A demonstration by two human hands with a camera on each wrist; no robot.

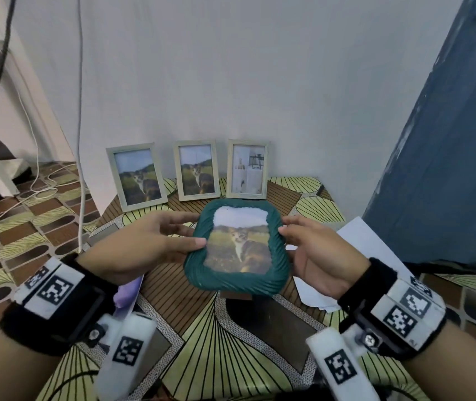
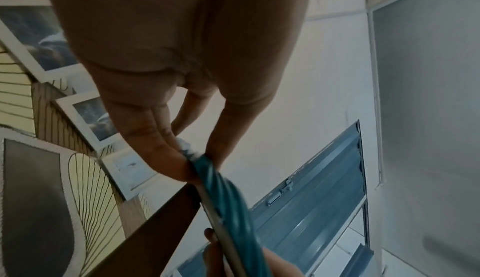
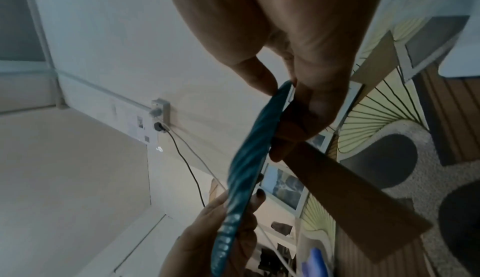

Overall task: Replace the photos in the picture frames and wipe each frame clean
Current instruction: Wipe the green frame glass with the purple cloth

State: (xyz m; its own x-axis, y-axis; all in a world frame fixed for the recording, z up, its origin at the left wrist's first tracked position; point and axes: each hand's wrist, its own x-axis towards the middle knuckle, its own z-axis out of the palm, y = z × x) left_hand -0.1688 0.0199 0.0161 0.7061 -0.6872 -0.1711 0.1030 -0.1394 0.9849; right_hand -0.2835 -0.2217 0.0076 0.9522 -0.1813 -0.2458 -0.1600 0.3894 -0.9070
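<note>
A teal frame (image 1: 238,247) with a ribbed border shows a cat photo and is held above the patterned table (image 1: 311,195). My left hand (image 1: 173,238) pinches its left edge, thumb on the front, fingers behind. My right hand (image 1: 297,241) pinches the right edge the same way. The left wrist view shows the teal frame (image 2: 228,205) edge-on between thumb and fingers, its brown stand (image 2: 166,230) sticking out behind. In the right wrist view the teal frame (image 3: 246,168) is also edge-on. Three pale wooden frames lean on the wall: two cat photos (image 1: 137,178) (image 1: 196,170), one interior photo (image 1: 247,169).
White paper sheets (image 1: 361,250) lie on the table to the right. A purple cloth (image 1: 128,293) sits under my left wrist. A blue panel (image 1: 447,154) rises at right. Cables (image 1: 37,192) trail on the floor at left.
</note>
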